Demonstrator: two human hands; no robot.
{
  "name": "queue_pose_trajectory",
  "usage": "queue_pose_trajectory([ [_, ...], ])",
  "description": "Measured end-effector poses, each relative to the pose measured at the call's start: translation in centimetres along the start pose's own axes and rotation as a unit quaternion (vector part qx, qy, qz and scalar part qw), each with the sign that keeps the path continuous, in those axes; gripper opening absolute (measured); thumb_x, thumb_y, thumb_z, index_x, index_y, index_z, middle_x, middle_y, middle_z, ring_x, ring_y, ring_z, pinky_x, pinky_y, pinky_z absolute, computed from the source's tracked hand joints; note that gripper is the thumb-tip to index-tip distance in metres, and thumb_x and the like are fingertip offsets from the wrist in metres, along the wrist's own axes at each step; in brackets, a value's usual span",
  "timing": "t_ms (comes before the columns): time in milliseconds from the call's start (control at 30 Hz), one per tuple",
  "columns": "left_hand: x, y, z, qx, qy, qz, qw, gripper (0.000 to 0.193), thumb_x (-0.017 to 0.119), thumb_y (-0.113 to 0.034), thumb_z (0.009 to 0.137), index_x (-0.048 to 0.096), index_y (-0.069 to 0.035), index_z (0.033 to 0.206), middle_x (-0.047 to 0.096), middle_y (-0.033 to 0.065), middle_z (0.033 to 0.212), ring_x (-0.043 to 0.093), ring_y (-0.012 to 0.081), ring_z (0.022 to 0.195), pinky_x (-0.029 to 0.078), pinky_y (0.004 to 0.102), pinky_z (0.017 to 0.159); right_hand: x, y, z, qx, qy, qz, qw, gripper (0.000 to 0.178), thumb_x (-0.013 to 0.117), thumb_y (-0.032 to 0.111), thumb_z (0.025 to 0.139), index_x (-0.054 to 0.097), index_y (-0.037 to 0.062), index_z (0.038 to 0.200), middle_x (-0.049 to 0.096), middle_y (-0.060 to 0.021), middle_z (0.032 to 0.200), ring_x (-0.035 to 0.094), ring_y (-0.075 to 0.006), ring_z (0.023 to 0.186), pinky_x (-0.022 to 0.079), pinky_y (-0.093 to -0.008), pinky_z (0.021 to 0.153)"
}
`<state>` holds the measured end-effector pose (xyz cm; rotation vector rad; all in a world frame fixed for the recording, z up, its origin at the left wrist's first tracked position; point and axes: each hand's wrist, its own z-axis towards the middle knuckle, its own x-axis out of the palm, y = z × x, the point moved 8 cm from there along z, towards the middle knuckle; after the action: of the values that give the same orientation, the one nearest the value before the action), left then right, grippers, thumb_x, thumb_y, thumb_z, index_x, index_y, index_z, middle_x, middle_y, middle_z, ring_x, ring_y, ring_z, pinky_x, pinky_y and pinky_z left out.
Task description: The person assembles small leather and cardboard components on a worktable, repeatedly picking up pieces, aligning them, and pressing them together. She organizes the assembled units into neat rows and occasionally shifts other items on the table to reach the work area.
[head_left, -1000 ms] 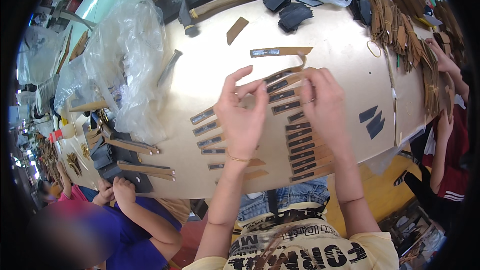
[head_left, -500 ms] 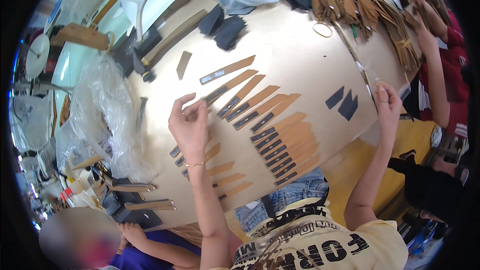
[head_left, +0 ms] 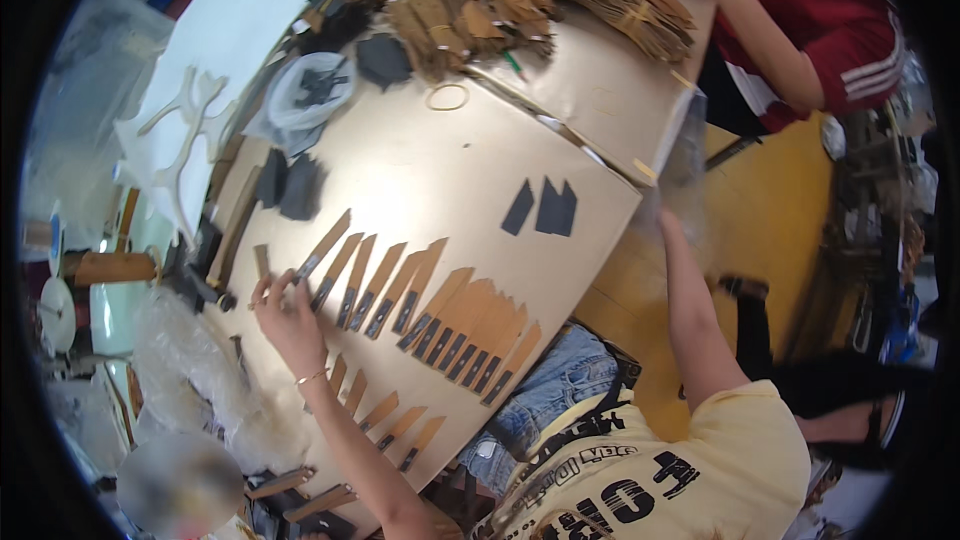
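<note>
My left hand is at the left end of a fanned row of tan strips, which look like leather with black patches on their lower ends. Its bent fingers are apart, with the tips against the dark end of the outermost strip. Further right, several strips overlap closely. A shorter row of strips lies below, beside my left wrist. My right forearm reaches past the table's right edge. My right hand is blurred near clear plastic, its fingers hidden.
Black pointed pieces lie right of centre on the table. Brown strip bundles and a bag of black pieces are at the back. A hammer and crumpled plastic lie left. A person in red works at far right.
The view has turned and shifted. My left hand has moved from the second strip to the outermost one. My right hand, raised over the table edge before, is now further out and obscured.
</note>
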<state>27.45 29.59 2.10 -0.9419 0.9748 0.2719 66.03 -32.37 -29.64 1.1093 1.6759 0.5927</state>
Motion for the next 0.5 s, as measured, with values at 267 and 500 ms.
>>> queue_pose_trajectory([
  [267, -1.6, -0.9, -1.3, -0.046, -0.067, -0.153, 0.985, 0.012, 0.072, -0.010, 0.085, 0.072, -0.001, 0.093, 0.073, 0.0100, 0.083, 0.067, 0.0176, 0.075, 0.052, 0.0311, 0.076, -6.0, 8.3, -2.6, -0.080, -0.065, -0.439, 0.892, 0.059, 0.058, 0.021, 0.089, 0.044, 0.0073, 0.145, 0.056, -0.0242, 0.135, 0.056, -0.0368, 0.123, 0.044, -0.0448, 0.103],
  [500, -2.8, -3.3, -4.9, -0.197, 0.042, -0.435, 0.878, 0.031, 0.066, -0.004, 0.093, 0.063, 0.006, 0.122, 0.073, 0.0107, 0.094, 0.070, 0.0147, 0.090, 0.052, 0.0227, 0.076, -8.2, 31.6, -18.6, -0.416, -0.237, -0.258, 0.839, 0.034, 0.063, 0.014, 0.092, 0.062, 0.0048, 0.125, 0.064, -0.0152, 0.120, 0.061, -0.0270, 0.106, 0.047, -0.0375, 0.093],
])
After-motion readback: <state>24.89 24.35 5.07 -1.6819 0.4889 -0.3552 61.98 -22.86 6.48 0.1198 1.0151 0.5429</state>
